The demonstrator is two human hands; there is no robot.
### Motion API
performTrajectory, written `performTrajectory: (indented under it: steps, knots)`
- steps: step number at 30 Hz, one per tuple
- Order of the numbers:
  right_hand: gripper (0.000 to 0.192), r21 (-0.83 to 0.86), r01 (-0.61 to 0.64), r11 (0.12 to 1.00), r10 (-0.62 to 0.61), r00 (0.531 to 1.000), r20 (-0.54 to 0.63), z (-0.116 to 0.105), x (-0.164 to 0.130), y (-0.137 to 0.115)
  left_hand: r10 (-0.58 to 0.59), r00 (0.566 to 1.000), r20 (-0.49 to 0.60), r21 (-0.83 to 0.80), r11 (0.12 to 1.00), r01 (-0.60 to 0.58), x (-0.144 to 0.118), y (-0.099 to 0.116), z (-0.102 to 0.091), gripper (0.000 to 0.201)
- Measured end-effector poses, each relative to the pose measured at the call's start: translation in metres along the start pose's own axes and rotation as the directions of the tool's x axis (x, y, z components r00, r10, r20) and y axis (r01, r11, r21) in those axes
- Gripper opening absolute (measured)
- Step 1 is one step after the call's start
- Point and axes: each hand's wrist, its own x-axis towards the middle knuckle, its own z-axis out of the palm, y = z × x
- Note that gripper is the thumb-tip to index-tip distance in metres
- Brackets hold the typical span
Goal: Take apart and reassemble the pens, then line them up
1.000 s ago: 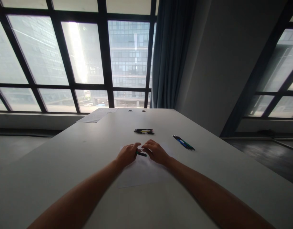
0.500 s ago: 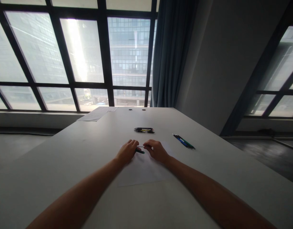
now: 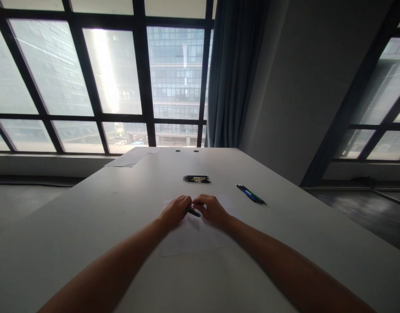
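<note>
resting between both hands (image 3: pixel 193 210), the pen (image 3: pixel 194 213)

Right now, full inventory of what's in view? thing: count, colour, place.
table: 1, white, fills the lower frame
paper sheet: 1, white, under both hands
pen in hand: 1, dark with green, between the two hands over the sheet
pen group: several, black with yellow, beyond the hands, centre of table
second pen group: several, blue and green, right of the hands
far papers: white, far left table edge
table holes: 2, dark, far edge
curtain: 1, blue-grey, beside the window
windows: dark frames, back and right
left hand: grip on the pen
right hand: grip at the pen's other end
</note>
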Motion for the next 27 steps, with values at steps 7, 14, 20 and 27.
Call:
performTrajectory:
  steps: [7,14,20,27]
  knots:
    - [0.011,0.017,-0.162,0.987,0.163,0.980,-0.116,-0.003,0.002,0.008,0.015,0.993,-0.120,0.119,0.993,0.000,0.001,-0.003,-0.003,0.027]
    - [0.011,0.046,-0.300,0.953,0.302,0.919,-0.255,-0.014,0.001,0.028,-0.283,0.953,-0.110,0.337,0.891,0.303,0.000,-0.011,-0.009,0.021]
    - [0.011,0.024,-0.257,0.966,0.254,0.933,-0.255,-0.015,0.000,0.030,-0.363,0.925,-0.111,0.374,0.847,0.377,0.001,-0.014,-0.010,0.024]
    - [0.010,-0.021,-0.232,0.973,0.217,0.936,-0.275,-0.016,-0.001,0.033,-0.381,0.914,-0.138,0.355,0.842,0.405,0.001,-0.015,-0.009,0.024]
